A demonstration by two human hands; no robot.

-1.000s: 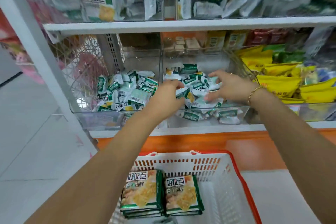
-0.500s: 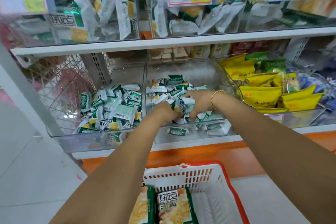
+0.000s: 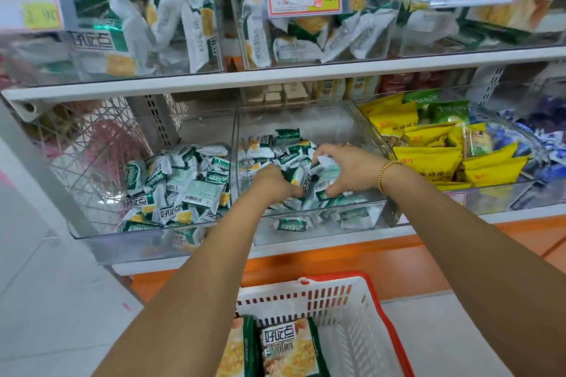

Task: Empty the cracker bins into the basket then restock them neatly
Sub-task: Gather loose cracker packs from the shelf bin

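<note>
Scooping stage, at the middle bin (image 3: 309,119). The left hand (image 3: 274,182) and right hand (image 3: 349,170) sit close together in the pile. The fingers of both are curled round a bunched clump of small cracker packets (image 3: 309,180), which is squeezed between them. Many more packets lie loose around and below the hands. The left bin (image 3: 202,128) is roughly half full, with neither hand in it. The basket (image 3: 349,294) sits low, below the shelf edge, with two large packs (image 3: 288,346) lying at its left side.

Risks, as judged from here:
- The clump is slick foil held by squeeze alone. Packets at the edge of the handful could slide out on the lift, back into the bin or over its front wall to the floor (image 3: 61,300).
- The basket is well apart from the bin, so the carry down is long. A slack grip or an early release would scatter packets past the red rim.
- Both forearms cross the bin's front lip, and dragging the load over it could knock packets off.
- Yellow bags (image 3: 428,159) fill the neighbouring bin near the right hand, so a stray packet landing there would mix the stock.
- A hard squeeze may crush the crackers inside.
</note>
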